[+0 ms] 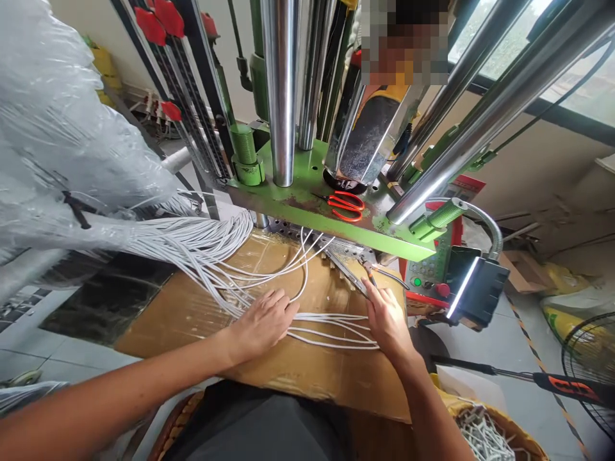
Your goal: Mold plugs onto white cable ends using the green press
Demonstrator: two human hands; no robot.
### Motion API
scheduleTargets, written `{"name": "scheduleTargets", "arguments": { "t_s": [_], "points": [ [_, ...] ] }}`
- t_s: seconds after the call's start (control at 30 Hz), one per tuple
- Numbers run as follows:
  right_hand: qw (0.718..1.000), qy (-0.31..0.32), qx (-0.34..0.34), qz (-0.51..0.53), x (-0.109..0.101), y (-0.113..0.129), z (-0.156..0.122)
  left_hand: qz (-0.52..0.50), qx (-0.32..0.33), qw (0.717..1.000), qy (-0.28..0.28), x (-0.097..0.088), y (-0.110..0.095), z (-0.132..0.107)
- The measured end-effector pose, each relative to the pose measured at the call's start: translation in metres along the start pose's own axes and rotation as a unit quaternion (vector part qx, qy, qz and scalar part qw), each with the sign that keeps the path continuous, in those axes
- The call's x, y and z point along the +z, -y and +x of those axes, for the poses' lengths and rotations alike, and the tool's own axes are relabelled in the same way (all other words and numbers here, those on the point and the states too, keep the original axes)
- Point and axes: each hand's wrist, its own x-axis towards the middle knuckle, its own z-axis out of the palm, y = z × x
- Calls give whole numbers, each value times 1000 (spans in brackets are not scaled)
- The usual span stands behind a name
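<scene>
My left hand (270, 321) is closed over a few white cables (331, 323) above the cardboard, its fingers curled downward. From there the strands stretch right and pass under my right hand (385, 318), where their ends are hidden. My right hand's fingers are bent around the near end of a long grey metal bar (346, 272) with brassy teeth along its lower side. A curved grey handle (391, 276) lies just beyond these fingers. Other white cables loop up from the bundle (192, 237) to the press's lower bed.
Brown cardboard (202, 314) covers the work surface. A green press plate (307, 208) overhangs it, with red-handled scissors (346, 203) on top. Steel columns (278, 89) rise behind. At right are a control box (423, 282), a lamp (475, 288) and a fan (590, 365).
</scene>
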Motion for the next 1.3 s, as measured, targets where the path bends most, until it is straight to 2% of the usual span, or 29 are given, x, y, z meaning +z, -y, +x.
{"name": "scheduleTargets", "arguments": {
  "t_s": [0.13,0.23,0.33,0.43,0.53,0.6,0.73,0.87,1.0,1.03,1.07,1.13,1.17,1.23,1.27,1.3],
  "points": [
    [1000,13,-5,-8,12,-13,27,-10,8,999,34,-5,10,24],
    [1000,9,-5,-2,11,-9,33,-61,4,997,52,-7,19,32],
    [999,3,-31,26,-1,13,33,-148,-31,986,75,-12,26,35],
    [992,61,-93,54,-9,43,30,-229,-45,969,82,-17,30,35],
    [984,132,-120,-2,-4,61,25,-254,-42,963,82,-17,32,33],
    [982,143,-113,-48,3,65,23,-262,-35,961,85,-14,31,31],
    [983,135,-107,-67,-1,66,23,-263,6,963,52,-10,25,30],
    [988,80,-121,-49,-23,62,25,-270,30,962,-7,-25,21,28],
    [983,30,-135,-122,-34,32,14,-280,-11,955,-98,-46,23,1],
    [981,20,-129,-145,-34,26,9,-300,-32,949,-89,-48,21,-8],
    [978,11,-121,-167,-33,24,4,-333,-50,940,-55,-49,17,-17],
    [971,8,-117,-207,-29,33,-7,-431,-65,898,58,-45,4,-29],
    [967,14,-126,-220,-26,44,-13,-497,-66,857,120,-41,-5,-32],
    [963,47,-169,-205,-22,71,-20,-635,-85,741,201,-30,-23,-33],
    [963,66,-196,-174,-22,83,-22,-692,-107,683,208,-25,-31,-32],
    [964,86,-217,-131,-24,91,-23,-733,-132,638,197,-19,-36,-32]
  ]
}}
